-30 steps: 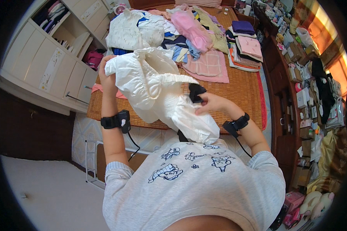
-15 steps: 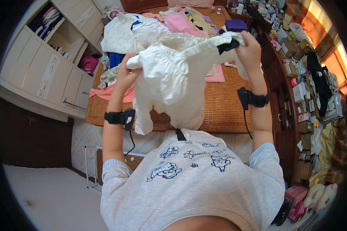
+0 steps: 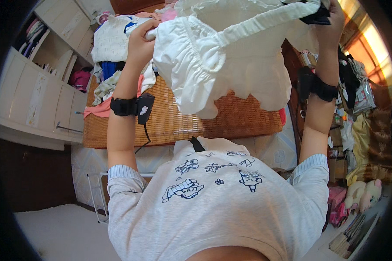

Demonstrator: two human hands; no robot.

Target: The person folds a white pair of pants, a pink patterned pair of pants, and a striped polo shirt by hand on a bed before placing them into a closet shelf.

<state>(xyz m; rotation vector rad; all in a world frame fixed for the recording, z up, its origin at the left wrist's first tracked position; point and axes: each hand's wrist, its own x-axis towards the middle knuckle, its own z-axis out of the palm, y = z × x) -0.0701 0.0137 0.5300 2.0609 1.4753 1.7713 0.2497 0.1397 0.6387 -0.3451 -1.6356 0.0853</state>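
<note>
A white garment with gathered seams and a ruffled edge (image 3: pixel 252 61) hangs stretched between my two hands above the bed mat. My left hand (image 3: pixel 140 42) is closed on its left end, the fingers wrapped round the cloth. At the upper right my right hand (image 3: pixel 333 17) grips the other end, where a dark patch of cloth (image 3: pixel 317 16) shows; its fingers are partly cut off by the picture's dark rim. A long gathered band of the garment runs taut toward the right hand. The lower edge falls loose in folds.
A brown woven mat (image 3: pixel 139 126) covers the bed. Folded and loose clothes (image 3: pixel 113 41) lie at its far left, with a coral cloth (image 3: pixel 98 111) nearer. White cupboards (image 3: pixel 39 82) line the left; cluttered shelves and a plush toy (image 3: pixel 365 195) are at right.
Both hands have moved apart, the right one up and to the right. The white garment is spread wider and raised, and its lower edge hangs farther from my body.
</note>
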